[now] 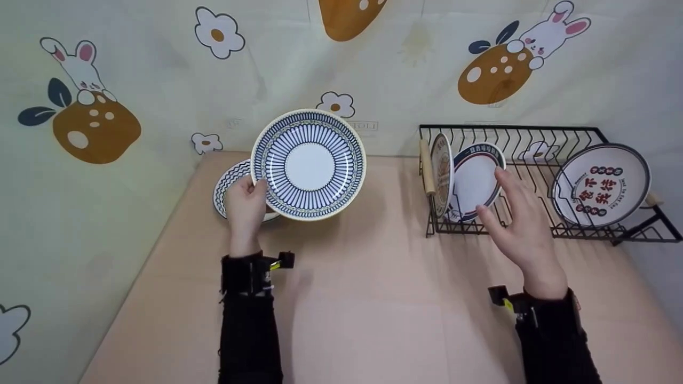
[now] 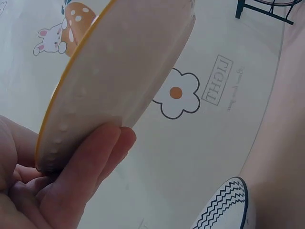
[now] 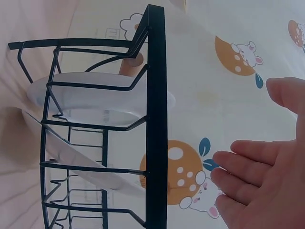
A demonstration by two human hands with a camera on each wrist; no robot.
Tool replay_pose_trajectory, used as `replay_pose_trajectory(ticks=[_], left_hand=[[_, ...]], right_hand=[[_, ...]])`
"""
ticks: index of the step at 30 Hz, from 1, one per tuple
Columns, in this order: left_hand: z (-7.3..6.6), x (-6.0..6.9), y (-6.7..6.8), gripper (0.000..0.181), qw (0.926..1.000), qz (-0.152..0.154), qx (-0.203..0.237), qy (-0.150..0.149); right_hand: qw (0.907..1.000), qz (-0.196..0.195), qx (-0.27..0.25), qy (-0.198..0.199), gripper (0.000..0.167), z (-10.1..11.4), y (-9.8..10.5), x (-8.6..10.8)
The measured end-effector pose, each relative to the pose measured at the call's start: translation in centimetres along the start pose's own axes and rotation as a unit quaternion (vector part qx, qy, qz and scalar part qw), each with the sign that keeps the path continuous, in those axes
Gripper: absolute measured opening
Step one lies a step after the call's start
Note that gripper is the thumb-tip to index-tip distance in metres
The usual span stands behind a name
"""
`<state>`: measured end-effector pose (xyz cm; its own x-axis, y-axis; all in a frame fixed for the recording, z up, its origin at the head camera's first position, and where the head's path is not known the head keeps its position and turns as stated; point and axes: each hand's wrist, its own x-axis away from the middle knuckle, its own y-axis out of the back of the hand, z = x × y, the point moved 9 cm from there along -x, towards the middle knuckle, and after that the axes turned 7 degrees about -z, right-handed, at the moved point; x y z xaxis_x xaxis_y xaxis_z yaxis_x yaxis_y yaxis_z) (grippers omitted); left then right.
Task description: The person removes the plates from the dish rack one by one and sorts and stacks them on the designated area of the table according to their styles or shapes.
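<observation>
A round plate (image 1: 309,166) with a blue striped border and white centre is held up in the head view, its face toward the camera. My left hand (image 1: 247,200) pinches its left rim, thumb on the face; in the left wrist view the fingers (image 2: 90,167) press its pale underside. Behind and below it, a zigzag-edged dish (image 1: 230,178) rests on the table, partly hidden. My right hand (image 1: 525,234) is held with fingers spread in front of the black dish rack (image 1: 523,230), and nothing is in its grasp.
In the rack's left part stand a brown-patterned plate (image 1: 442,176) on edge and a tilted dark-rimmed plate (image 1: 475,178). Another plate with red characters (image 1: 600,186) leans at the right end. A patterned wall covering (image 1: 160,96) rises behind the table (image 1: 368,309).
</observation>
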<state>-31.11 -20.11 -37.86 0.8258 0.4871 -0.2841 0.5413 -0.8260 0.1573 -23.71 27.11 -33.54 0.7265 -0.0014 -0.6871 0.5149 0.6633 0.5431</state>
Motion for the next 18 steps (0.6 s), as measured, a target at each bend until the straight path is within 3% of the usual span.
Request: replay_pose_trajectory(ticks=[10, 18], left_hand=[[1.8, -0.9, 1.2, 0.022, 0.9987, -0.018, -0.035, 0.032], [2.7, -1.6, 1.8, 0.022, 0.9966, -0.030, -0.071, 0.029]], right_hand=[[0.9996, 0.016, 0.001, -0.021, 0.064, -1.3, -0.2, -0.2], [0.9991, 0.017, 0.013, -0.037, 0.064, -2.2, 0.1, -0.4]])
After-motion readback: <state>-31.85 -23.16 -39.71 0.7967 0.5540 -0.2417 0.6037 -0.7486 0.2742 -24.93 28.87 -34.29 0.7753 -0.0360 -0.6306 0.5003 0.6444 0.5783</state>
